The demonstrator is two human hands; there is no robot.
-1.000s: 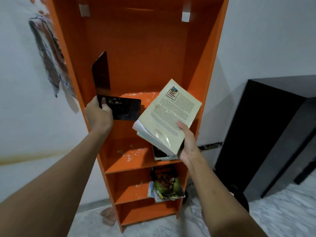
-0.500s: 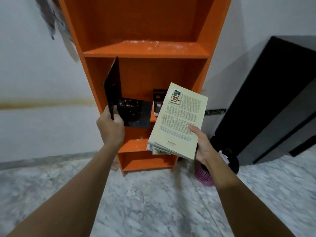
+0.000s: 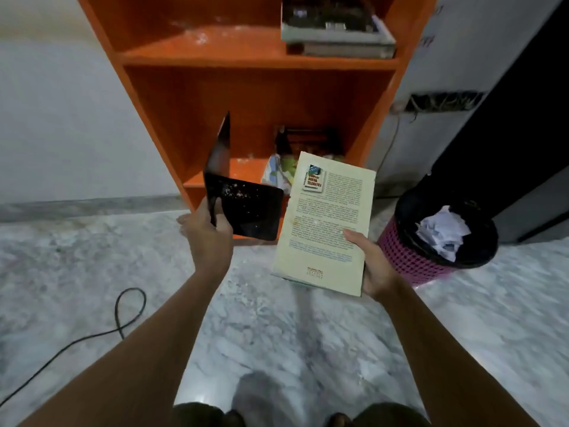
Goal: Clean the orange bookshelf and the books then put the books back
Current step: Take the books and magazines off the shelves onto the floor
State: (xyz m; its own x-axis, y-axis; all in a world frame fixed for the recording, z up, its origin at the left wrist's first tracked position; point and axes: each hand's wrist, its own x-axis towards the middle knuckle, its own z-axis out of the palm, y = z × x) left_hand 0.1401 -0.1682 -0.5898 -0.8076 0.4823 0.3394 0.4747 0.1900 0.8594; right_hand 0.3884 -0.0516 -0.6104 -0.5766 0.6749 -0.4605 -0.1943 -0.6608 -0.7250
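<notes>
The orange bookshelf [image 3: 255, 97] stands against the white wall, its shelves speckled with white dust. My left hand [image 3: 207, 234] grips a black L-shaped bookend [image 3: 246, 208] with white crumbs lying on its flat plate. My right hand [image 3: 374, 266] holds a pale yellow book [image 3: 326, 223], back cover up, in front of the shelf's lower part. A stack of books [image 3: 335, 32] lies on an upper shelf at the right. More books and colourful papers [image 3: 295, 155] sit on a lower shelf, partly hidden behind the yellow book.
A pink mesh waste bin [image 3: 437, 238] with a black liner and crumpled white paper stands right of the shelf. A black cabinet [image 3: 508, 118] fills the right side. A black cable [image 3: 92, 331] loops over the marble floor at left.
The view has tilted down from the upper shelves to the floor. Both hands have come down and away from the shelf, still holding the bookend and the yellow book. The waste bin is now in full view.
</notes>
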